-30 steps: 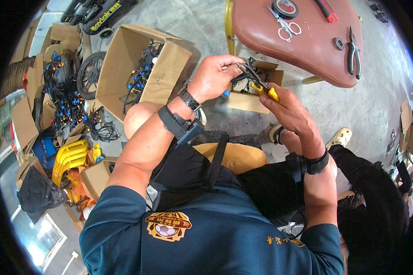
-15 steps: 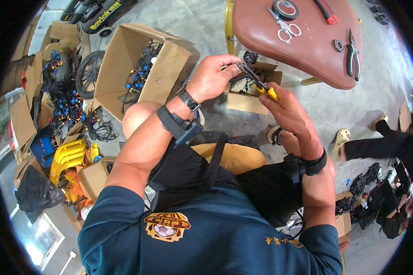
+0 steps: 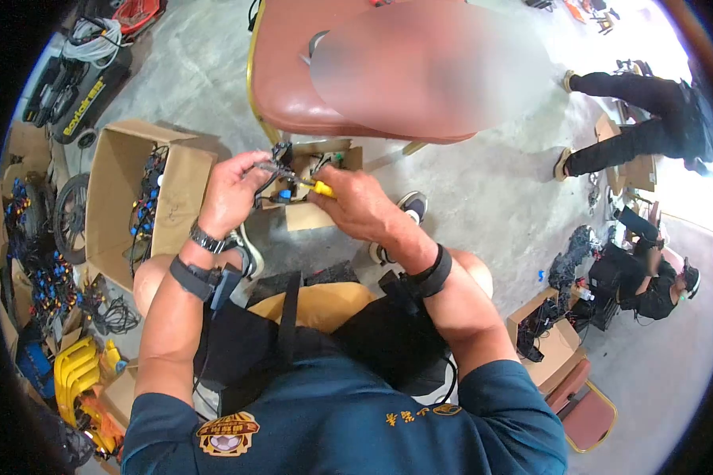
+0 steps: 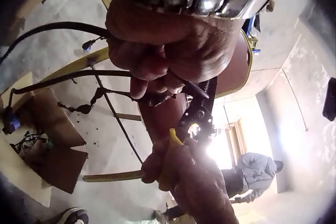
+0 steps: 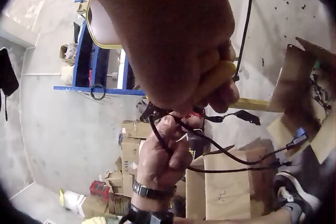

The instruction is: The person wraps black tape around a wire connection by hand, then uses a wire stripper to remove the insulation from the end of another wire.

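Note:
My left hand (image 3: pixel 234 190) grips a bundle of thin black cables (image 4: pixel 68 76), fingers curled round them. Loose cable ends hang down, one with a blue plug (image 3: pixel 284 195) over a small open carton (image 3: pixel 313 215). My right hand (image 3: pixel 360 202) is wrapped round the yellow handles (image 3: pixel 322 188) of a pair of pliers. The dark head of the pliers (image 4: pixel 198 112) reaches up to the cables right at the left fingertips. In the right wrist view the right hand hides most of the tool.
A brown padded seat (image 3: pixel 293 87) stands ahead, partly blurred. At left is a large carton (image 3: pixel 190 170) of cables, beside a wheel (image 3: pixel 71 218) and heaped blue-tipped wires (image 3: pixel 47 277). One person (image 3: pixel 634 127) stands at far right; another (image 3: pixel 650 285) sits below near a carton (image 3: pixel 543 356).
The head view has swung right, so the seat and boxes sit further left. Both hands still hold cables and pliers, now held lower, close over the small carton. A second person has come into view.

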Demonstrator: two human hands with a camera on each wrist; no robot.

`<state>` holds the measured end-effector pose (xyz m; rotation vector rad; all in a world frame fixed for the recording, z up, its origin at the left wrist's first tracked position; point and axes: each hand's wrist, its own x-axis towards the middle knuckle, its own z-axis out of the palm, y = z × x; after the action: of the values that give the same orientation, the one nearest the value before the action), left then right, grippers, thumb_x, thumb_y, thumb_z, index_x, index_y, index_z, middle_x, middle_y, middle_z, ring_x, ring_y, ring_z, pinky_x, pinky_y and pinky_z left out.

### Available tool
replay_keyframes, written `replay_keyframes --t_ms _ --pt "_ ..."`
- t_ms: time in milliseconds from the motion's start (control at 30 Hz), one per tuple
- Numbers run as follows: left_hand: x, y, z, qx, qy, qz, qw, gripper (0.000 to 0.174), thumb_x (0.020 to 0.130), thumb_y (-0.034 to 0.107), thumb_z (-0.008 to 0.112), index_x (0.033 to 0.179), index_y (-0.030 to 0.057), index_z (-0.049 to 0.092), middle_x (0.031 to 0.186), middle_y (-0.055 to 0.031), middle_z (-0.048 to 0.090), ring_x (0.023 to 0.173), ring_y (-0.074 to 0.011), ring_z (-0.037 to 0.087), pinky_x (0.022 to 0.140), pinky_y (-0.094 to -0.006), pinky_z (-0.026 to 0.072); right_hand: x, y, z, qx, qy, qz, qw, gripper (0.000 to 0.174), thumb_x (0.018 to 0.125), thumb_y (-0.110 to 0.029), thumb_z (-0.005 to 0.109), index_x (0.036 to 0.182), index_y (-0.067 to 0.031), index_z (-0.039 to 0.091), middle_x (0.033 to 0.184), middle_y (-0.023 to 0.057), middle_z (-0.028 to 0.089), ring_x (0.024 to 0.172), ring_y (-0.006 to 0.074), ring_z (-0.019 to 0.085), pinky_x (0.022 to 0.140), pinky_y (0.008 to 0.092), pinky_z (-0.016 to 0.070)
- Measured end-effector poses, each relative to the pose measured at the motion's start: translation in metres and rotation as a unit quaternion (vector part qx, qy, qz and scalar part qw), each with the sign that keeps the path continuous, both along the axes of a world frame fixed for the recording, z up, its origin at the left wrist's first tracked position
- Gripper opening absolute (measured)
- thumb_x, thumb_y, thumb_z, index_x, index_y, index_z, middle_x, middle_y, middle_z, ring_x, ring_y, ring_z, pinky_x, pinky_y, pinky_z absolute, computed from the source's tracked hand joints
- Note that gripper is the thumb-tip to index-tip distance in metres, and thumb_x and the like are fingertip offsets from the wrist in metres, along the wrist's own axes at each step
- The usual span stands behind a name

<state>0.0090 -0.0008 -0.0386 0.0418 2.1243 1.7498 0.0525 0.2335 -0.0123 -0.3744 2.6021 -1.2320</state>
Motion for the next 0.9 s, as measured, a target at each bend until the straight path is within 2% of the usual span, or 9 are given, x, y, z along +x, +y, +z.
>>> replay_keyframes --t_ms 167,267,300,400,667,733,800,833,900 --pt "0.003 -0.001 0.000 -0.043 0.038 -0.024 0.998 0.025 0.090 -0.002 0.057 0.114 -0.0042 0.064 0.097 -0.0060 0.069 0.091 -0.0103 0.061 0.083 -0.0264 0.0487 0.003 0.001 0.006 -0.019 -0.038 0.005 0.999 0.024 0.090 -0.029 0.065 0.099 -0.0066 0.061 0.080 0.0206 0.066 0.078 0.0424 0.064 0.069 0.0504 0.0502" --pt "0.003 0.001 -0.002 -0.047 0.053 -0.031 0.997 0.026 0.089 0.000 0.057 0.114 -0.0029 0.064 0.097 -0.0069 0.070 0.091 -0.0112 0.061 0.084 -0.0274 0.0485 0.001 0.002 0.003 -0.003 0.001 0.018 1.000 0.027 0.089 -0.022 0.066 0.108 -0.0043 0.060 0.089 0.0236 0.065 0.086 0.0436 0.063 0.074 0.0490 0.0492" --pt "-0.002 0.007 -0.001 -0.037 0.032 -0.037 0.998 0.026 0.090 0.000 0.056 0.114 -0.0030 0.064 0.097 -0.0063 0.069 0.092 -0.0109 0.061 0.084 -0.0271 0.0482 0.003 0.004 -0.009 -0.003 0.072 0.003 0.997 0.028 0.089 -0.027 0.065 0.107 -0.0059 0.062 0.085 0.0196 0.067 0.080 0.0402 0.065 0.070 0.0479 0.0510" --pt "0.002 0.007 0.007 -0.039 -0.006 -0.058 0.998 0.024 0.093 -0.003 0.049 0.112 -0.0032 0.064 0.098 -0.0023 0.067 0.095 -0.0094 0.059 0.087 -0.0260 0.0468 0.001 0.002 0.003 -0.007 -0.035 0.020 0.999 0.030 0.090 -0.023 0.065 0.113 -0.0046 0.060 0.091 0.0223 0.066 0.086 0.0424 0.064 0.074 0.0488 0.0499" --pt "0.003 0.009 -0.001 0.040 -0.012 -0.085 0.995 0.024 0.098 0.002 0.047 0.115 -0.0011 0.064 0.105 -0.0020 0.067 0.098 -0.0098 0.060 0.089 -0.0264 0.0470 0.002 -0.001 -0.009 0.013 -0.074 0.016 0.997 0.032 0.092 -0.032 0.063 0.111 -0.0070 0.059 0.085 0.0234 0.066 0.082 0.0432 0.064 0.071 0.0509 0.0499" --pt "0.001 0.009 -0.002 0.030 -0.018 -0.092 0.995 0.024 0.100 0.003 0.044 0.111 -0.0033 0.064 0.113 -0.0093 0.067 0.111 -0.0160 0.060 0.100 -0.0307 0.0434 0.000 -0.002 -0.002 -0.019 -0.112 0.001 0.994 0.031 0.092 -0.030 0.064 0.109 -0.0054 0.058 0.086 0.0248 0.067 0.084 0.0439 0.064 0.071 0.0480 0.0509" --pt "-0.002 0.011 -0.002 0.048 0.085 -0.083 0.992 0.022 0.101 0.007 0.046 0.111 0.0006 0.065 0.094 -0.0025 0.068 0.088 -0.0108 0.063 0.080 -0.0268 0.0508 -0.003 -0.002 0.003 -0.023 -0.127 -0.005 0.992 0.032 0.093 -0.029 0.064 0.108 -0.0022 0.056 0.088 0.0269 0.065 0.086 0.0451 0.064 0.070 0.0475 0.0499" --pt "-0.002 0.011 0.012 0.030 0.037 -0.071 0.996 0.021 0.101 0.010 0.048 0.110 0.0026 0.066 0.084 0.0017 0.063 0.074 -0.0077 0.058 0.067 -0.0249 0.0476 -0.006 0.000 0.001 -0.057 -0.184 -0.005 0.981 0.031 0.093 -0.028 0.064 0.106 -0.0007 0.055 0.085 0.0264 0.064 0.077 0.0448 0.060 0.068 0.0468 0.0482" --pt "-0.006 0.012 0.022 0.023 -0.009 -0.050 0.998 0.020 0.101 0.014 0.050 0.109 0.0061 0.067 0.071 0.0087 0.052 0.056 -0.0028 0.044 0.049 -0.0222 0.0377 -0.009 -0.001 0.010 -0.114 -0.197 -0.006 0.974 0.023 0.095 -0.021 0.062 0.101 -0.0003 0.054 0.075 0.0142 0.059 0.068 0.0220 0.052 0.064 0.0390 0.0459"
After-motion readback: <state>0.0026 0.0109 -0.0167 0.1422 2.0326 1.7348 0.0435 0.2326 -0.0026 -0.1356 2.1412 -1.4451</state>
